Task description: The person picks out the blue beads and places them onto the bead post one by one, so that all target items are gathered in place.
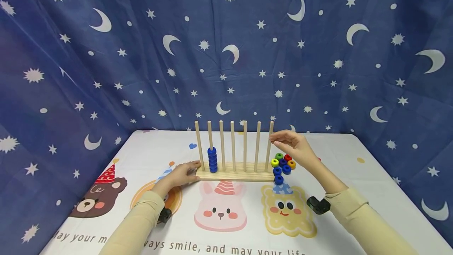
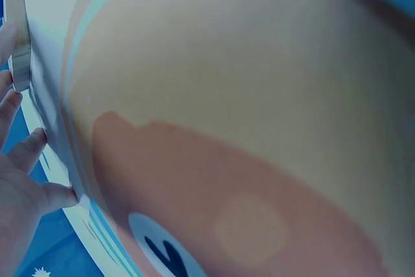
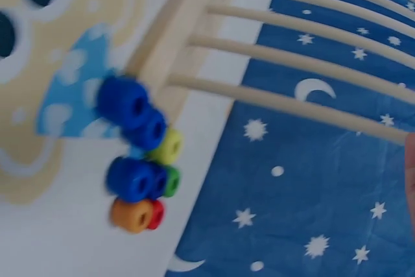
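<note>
A wooden peg rack [image 1: 233,171] stands on the table with several upright pegs. Blue beads [image 1: 212,160] are stacked on the second peg from the left. My left hand [image 1: 181,174] rests at the left end of the base; in the left wrist view, its spread fingers [image 2: 8,111] touch the base end and the cloth. Beside the upper part of the rightmost peg [image 1: 269,145] is my right hand [image 1: 295,146], fingers loosely bent, no bead visible in it. The right wrist view catches only a sliver of that hand, at the peg's tip.
Loose beads lie by the rack's right end: several blue beads [image 1: 286,169], a green bead [image 1: 279,156], a red bead [image 1: 288,157], a yellow bead [image 1: 275,163] and an orange bead [image 1: 291,164]. A printed white cloth [image 1: 329,148] covers the table; a starry blue curtain [image 1: 198,82] hangs behind.
</note>
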The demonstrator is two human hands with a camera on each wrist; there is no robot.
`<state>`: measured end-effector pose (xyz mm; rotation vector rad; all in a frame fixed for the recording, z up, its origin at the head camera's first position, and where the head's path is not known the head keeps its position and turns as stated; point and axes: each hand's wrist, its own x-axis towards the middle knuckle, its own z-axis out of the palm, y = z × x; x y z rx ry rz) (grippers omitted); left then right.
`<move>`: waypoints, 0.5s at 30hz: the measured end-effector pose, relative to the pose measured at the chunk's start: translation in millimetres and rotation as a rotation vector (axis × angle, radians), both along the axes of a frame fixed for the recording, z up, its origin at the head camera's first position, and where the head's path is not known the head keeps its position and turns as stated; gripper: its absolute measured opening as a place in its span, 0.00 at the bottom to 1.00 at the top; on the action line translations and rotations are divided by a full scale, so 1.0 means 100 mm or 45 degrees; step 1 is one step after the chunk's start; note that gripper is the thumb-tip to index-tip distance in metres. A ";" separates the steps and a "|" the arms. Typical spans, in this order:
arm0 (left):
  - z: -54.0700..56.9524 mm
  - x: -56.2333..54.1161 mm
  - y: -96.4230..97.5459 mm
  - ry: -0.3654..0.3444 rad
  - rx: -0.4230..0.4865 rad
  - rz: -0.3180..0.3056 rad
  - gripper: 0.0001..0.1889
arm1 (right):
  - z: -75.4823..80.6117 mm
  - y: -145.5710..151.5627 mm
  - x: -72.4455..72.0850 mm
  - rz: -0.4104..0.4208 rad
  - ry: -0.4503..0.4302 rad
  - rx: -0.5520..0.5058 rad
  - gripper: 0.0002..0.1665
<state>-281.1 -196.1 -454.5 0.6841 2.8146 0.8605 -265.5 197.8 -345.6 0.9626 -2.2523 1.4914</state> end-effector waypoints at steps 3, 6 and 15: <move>0.01 0.01 0.00 0.008 -0.003 -0.007 0.29 | -0.10 0.07 0.00 0.020 0.001 0.017 0.12; 0.03 0.02 -0.01 0.027 -0.011 -0.011 0.29 | -0.20 0.12 0.00 0.056 -0.019 0.013 0.12; 0.02 0.01 -0.01 0.037 -0.008 -0.031 0.28 | -0.37 0.27 0.02 0.004 -0.097 0.136 0.14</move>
